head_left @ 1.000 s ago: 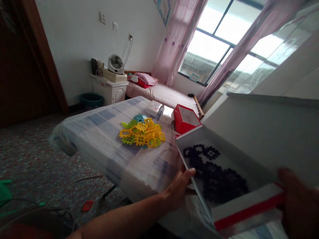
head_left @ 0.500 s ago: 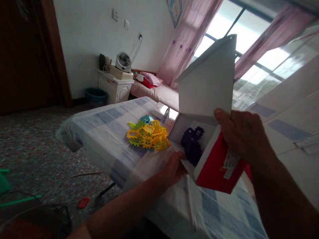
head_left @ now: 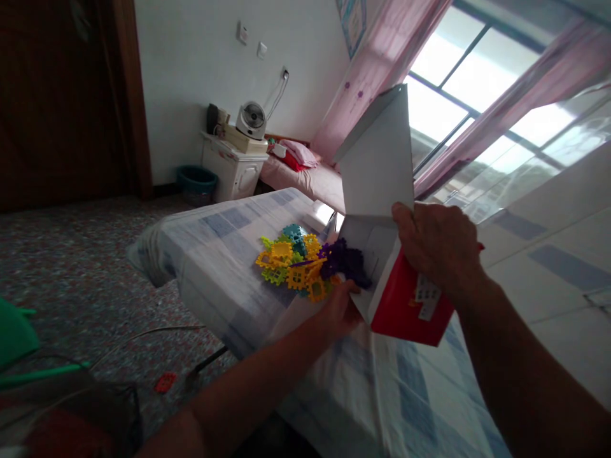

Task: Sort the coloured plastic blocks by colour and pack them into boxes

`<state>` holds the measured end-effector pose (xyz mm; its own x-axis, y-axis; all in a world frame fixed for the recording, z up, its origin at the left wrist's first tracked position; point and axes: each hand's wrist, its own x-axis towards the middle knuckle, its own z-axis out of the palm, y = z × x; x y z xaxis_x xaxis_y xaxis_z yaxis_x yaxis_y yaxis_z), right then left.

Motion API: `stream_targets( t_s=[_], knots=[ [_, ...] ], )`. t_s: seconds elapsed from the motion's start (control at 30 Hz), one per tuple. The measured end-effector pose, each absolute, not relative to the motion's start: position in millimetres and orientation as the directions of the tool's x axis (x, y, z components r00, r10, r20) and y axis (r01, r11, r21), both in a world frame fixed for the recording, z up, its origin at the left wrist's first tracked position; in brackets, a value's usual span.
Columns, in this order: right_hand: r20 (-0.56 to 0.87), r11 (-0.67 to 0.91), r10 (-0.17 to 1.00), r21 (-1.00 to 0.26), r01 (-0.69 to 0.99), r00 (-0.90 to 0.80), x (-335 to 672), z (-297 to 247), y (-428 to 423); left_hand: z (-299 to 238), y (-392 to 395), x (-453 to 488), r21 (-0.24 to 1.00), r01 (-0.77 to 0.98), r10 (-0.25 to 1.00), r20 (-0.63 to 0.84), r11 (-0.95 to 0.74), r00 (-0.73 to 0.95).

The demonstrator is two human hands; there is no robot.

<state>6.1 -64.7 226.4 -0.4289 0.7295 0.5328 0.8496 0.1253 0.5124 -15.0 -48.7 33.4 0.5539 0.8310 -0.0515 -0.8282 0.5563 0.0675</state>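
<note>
A red cardboard box (head_left: 410,305) with a white inside and a raised lid tilts toward the left over the table. My right hand (head_left: 436,245) grips its right side near the lid hinge. At the lower left edge of the box, my left hand (head_left: 344,305) holds on, its fingers partly hidden beneath. Dark purple interlocking plastic pieces (head_left: 346,261) spill across the box's open side. They meet a pile of yellow, green and teal plastic pieces (head_left: 291,261) lying on the checked tablecloth (head_left: 229,267).
A red plastic piece (head_left: 165,382) lies on the floor near a table leg. A green stool (head_left: 16,337) and a cable are at the left. Behind the table are a bin (head_left: 196,184), a white cabinet (head_left: 236,175) with a fan (head_left: 251,119), and a bed (head_left: 310,181).
The box has tipped further left, and the purple pieces have slid from inside it onto the coloured pile. Both hands keep their hold. The view has shifted slightly.
</note>
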Motion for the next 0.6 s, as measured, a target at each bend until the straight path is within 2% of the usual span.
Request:
stream_targets(
  t_s=[0.1,0.23,0.4,0.5,0.6],
  knots=[
    [0.565,0.073,0.724,0.507,0.859,-0.396,-3,226,-66,37,-46,-16,0.043,-0.836,0.837,-0.040,0.547,0.545],
    [0.489,0.131,0.764,0.521,0.844,-0.421,-4,216,-55,35,-43,-15,0.053,-0.801,0.803,-0.047,0.596,0.594],
    [0.527,0.142,0.750,0.462,0.875,-0.400,-5,213,-59,35,-43,-18,0.068,-0.780,0.782,-0.018,0.623,0.623],
    [0.551,0.158,0.708,0.485,0.860,-0.441,-10,216,-66,37,-43,-19,0.046,-0.791,0.791,0.022,0.610,0.611],
    [0.516,0.197,0.694,0.534,0.822,-0.502,-10,214,-62,37,-42,-17,0.059,-0.798,0.797,0.046,0.600,0.602]
  ],
)
